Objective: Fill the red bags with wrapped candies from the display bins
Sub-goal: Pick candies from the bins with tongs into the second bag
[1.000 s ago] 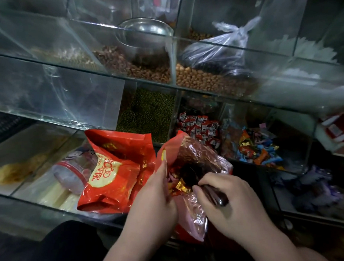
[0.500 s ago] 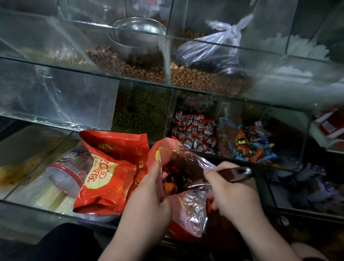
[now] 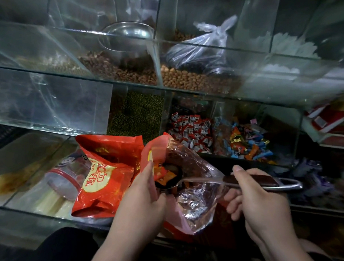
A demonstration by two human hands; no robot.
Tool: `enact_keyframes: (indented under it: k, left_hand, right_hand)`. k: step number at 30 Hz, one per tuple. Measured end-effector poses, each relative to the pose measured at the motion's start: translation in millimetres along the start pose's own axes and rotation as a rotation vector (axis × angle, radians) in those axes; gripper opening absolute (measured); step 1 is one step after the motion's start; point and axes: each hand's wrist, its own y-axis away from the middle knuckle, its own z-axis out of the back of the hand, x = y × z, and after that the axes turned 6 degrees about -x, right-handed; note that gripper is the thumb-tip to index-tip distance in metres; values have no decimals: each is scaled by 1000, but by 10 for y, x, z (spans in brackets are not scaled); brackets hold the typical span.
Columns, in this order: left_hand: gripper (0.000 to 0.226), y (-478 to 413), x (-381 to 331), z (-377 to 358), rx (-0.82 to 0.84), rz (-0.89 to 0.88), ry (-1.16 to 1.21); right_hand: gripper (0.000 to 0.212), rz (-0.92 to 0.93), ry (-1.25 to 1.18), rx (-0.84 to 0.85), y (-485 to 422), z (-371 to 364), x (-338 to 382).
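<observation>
Ladle (image 3: 248,181), metal, brown-handled, now level across mouth of open red bag (image 3: 188,161), earlier dipped inside. Right hand (image 3: 263,209) grips it, left hand (image 3: 142,200) pinches rim. Filled red bag (image 3: 104,172) beside.

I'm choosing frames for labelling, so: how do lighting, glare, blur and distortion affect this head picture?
Head view: dim light; pale glare streaks the clear glass bin fronts; the wide lens bows the shelf edges; the right edge is smeared; the open red plastic bag and dark-handled metal ladle are sharp.

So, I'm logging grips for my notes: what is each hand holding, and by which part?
The left hand holds the open red bag by its mouth edge; the right hand grips the scoop by its dark handle.
</observation>
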Motion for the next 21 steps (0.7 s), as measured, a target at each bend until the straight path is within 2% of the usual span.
enact_keyframes:
  k: [7,11,14,21]
  left_hand:
    - [89,32,-85,59,-56,12,-127]
    - [74,52,-254,41,-263,-202,-205]
    - [63,6,-412,-95,-192,-282,-214]
    - [67,-203,-412,-496,61,-73,-282]
  right_hand:
    - [35,6,-118,43,34,261,126]
    - [33,31,-146,63,91,392,169]
    - [30,32,-167,74,134,468,189]
    - [24,50,-198,125,255,585,240]
